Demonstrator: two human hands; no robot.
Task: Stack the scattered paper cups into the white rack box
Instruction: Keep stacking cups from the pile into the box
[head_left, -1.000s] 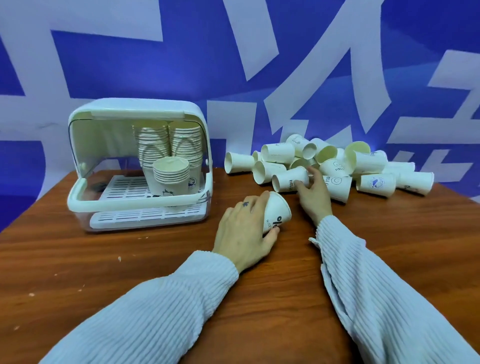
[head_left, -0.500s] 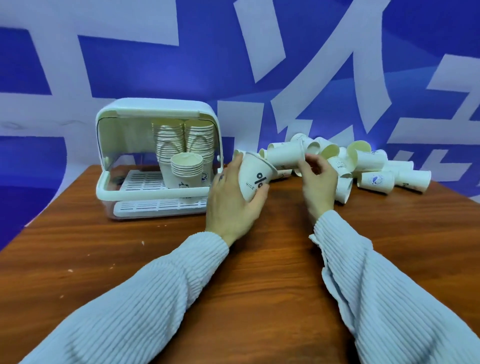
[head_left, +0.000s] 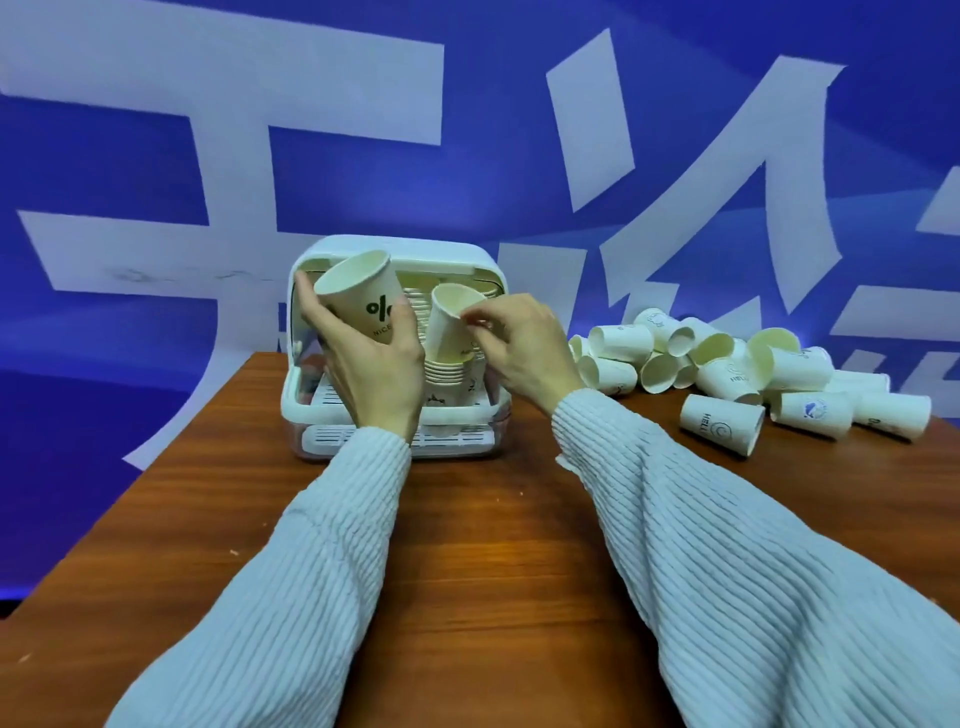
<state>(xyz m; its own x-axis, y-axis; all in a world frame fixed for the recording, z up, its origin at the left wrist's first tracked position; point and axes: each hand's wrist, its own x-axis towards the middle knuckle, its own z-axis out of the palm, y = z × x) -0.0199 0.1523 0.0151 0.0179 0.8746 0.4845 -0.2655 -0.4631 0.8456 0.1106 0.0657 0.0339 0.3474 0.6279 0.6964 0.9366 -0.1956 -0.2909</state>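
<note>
The white rack box stands open at the table's far left, with cup stacks inside. My left hand grips a paper cup with a "%" mark, mouth up and tilted, in front of the box opening. My right hand pinches the rim of a second paper cup, tilted, just above the short front stack. Taller stacks behind are mostly hidden by the hands and cups.
A heap of several loose paper cups lies on its sides at the far right of the wooden table. A blue and white wall stands close behind. The table's left edge runs diagonally near the box.
Both hands lifted their cups from the pile area and carried them left to the box opening. The view has turned left, so the box now sits centred.
</note>
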